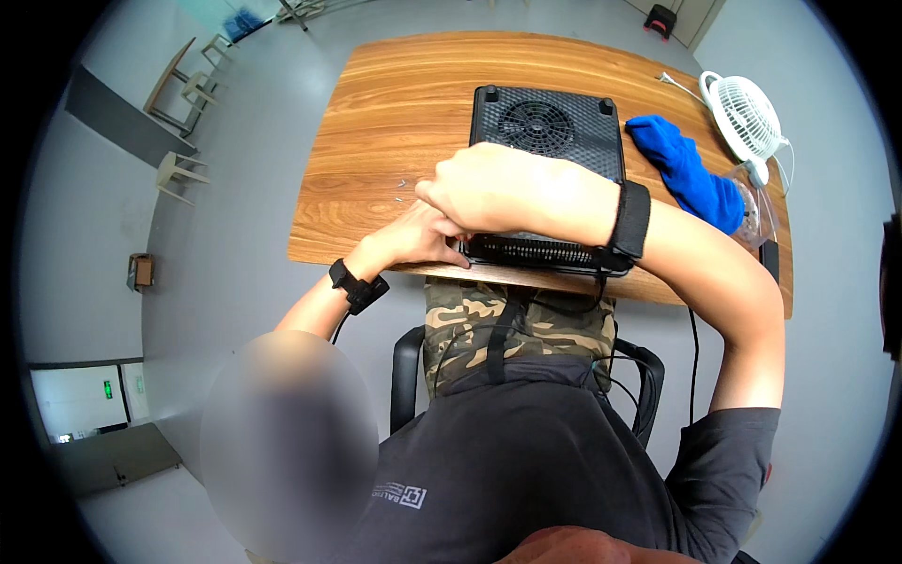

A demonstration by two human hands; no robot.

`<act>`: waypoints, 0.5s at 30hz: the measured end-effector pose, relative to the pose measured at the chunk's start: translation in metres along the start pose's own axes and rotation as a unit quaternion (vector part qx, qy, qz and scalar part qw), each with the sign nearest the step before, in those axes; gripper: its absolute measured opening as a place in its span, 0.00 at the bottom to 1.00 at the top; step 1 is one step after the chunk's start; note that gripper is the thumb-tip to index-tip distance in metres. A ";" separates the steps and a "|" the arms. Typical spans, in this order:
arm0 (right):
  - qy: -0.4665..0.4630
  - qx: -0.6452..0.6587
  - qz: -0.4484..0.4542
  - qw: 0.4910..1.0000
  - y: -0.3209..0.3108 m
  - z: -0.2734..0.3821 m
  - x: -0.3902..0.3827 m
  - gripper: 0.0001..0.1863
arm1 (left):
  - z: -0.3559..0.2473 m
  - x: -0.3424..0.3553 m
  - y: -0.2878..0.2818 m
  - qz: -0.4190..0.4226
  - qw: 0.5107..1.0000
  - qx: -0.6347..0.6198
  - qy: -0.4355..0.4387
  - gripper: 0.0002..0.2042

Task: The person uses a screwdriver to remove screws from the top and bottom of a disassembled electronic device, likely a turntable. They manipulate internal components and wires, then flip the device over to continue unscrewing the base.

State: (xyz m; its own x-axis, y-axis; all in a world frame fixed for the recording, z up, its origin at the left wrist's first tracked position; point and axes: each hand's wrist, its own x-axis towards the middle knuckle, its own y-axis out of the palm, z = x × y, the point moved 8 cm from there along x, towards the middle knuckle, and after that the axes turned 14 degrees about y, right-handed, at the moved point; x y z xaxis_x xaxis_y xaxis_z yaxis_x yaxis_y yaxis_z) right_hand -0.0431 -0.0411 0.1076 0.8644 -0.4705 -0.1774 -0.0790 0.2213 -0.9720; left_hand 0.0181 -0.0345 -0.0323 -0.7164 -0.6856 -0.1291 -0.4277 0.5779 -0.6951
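A black box-shaped appliance point(583, 122) lies at the table's near edge with its underside up, showing a round fan grille, rubber feet and a slotted vent along the near side. Over its near left corner, my right hand point(479, 183) is closed in a fist, and whatever it grips is hidden. Just below, my left hand point(423, 233) has its fingers curled in at that same corner, partly covered by the right hand; its thumb touches the appliance's edge. What the left fingers pinch cannot be made out. A few small screws point(401, 184) lie on the wood left of my hands.
On the right of the wooden table point(376, 103) are a blue cloth point(686, 169), a clear plastic container point(759, 221) and a white fan point(744, 115) with its cord. A black chair armrest point(407, 376) stands beside me. White stools point(178, 174) are off to the left.
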 end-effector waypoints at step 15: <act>-0.064 0.012 -0.076 0.995 -0.010 0.007 -0.027 0.12 | 0.003 0.005 0.004 0.023 0.998 -0.016 -0.056 0.29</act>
State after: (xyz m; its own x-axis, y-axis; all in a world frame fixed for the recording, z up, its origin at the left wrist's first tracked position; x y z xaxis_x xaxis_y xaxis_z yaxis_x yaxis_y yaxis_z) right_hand -0.0623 -0.0246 0.1234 0.9216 -0.3880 -0.0050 0.0693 0.1773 -0.9817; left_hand 0.0143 -0.0374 -0.0381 -0.6700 -0.7021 -0.2410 -0.4142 0.6230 -0.6635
